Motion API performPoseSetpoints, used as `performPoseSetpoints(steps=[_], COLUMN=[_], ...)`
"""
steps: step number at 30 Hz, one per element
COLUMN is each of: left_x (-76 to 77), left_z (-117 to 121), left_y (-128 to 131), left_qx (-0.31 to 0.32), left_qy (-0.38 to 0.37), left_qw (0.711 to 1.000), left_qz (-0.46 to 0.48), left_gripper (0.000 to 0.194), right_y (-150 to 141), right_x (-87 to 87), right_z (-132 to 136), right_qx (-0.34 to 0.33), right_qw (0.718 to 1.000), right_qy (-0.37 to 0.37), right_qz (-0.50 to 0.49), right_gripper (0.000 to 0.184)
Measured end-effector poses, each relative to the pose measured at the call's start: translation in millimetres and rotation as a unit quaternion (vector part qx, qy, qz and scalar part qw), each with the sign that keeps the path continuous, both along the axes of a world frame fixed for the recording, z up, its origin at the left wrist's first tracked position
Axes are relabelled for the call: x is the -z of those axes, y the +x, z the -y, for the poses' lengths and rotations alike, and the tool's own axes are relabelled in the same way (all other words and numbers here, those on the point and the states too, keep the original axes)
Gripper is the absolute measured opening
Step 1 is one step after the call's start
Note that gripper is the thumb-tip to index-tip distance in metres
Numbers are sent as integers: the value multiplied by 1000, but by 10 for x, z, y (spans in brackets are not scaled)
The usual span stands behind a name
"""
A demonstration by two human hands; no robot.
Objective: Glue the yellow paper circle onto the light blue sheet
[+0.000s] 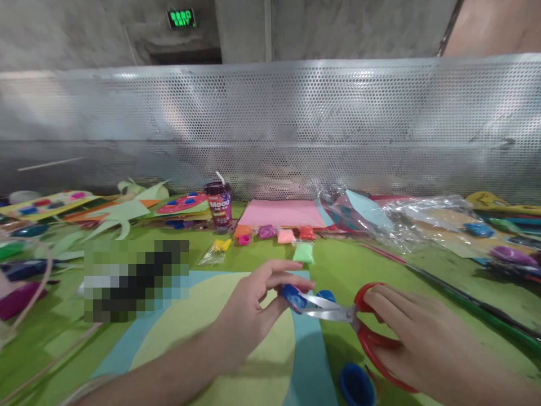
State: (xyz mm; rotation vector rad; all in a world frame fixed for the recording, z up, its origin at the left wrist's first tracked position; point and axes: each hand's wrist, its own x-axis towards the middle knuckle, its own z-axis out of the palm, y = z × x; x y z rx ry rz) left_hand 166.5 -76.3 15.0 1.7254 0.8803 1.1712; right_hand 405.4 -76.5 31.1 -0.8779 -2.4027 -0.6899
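My left hand (257, 301) pinches a small shiny blue packet (293, 298) between thumb and fingers, above the paper. My right hand (414, 332) has its fingers through the red handles of the scissors (327, 309). The scissor blades are apart and reach to the packet; whether they cut into it I cannot tell. Just behind the blades lies another blue piece (326, 295). Below my left hand is a light-blue sheet (310, 338) with a large pale yellow-green round shape (203, 338) on it. A round blue lid or cup (357, 384) lies below the scissors.
Several small colored clay packets, one light green (303, 252), lie ahead on the green table (338, 256). A purple drink cup (218, 207) with a straw stands behind them. Pink paper (281, 213) and clear plastic bags (426, 217) are farther back, before a perforated metal panel (270, 113).
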Motion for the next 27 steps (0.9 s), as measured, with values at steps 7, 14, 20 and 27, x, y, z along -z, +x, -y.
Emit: performPoseSetpoints(steps=[7,14,20,27], left_x=[-21,-29,-37,-82], left_z=[16,46,52,9], left_y=[2,27,30,57], left_qx=[-53,-80,-93,-97], left_qy=[30,49,55,-2], left_qw=[996,992,989,990], left_qz=[-72,-87,-106,-101], left_gripper=[27,34,41,45], right_y=[34,-4,-34,-45], right_x=[52,28,-8,48], right_z=[5,33,51,-1], right_qx=[19,18,14,38], right_qw=[998,999,999,999], right_qy=[-54,1,25,-7], right_qz=[11,33,21,17], right_gripper=[11,13,16,15])
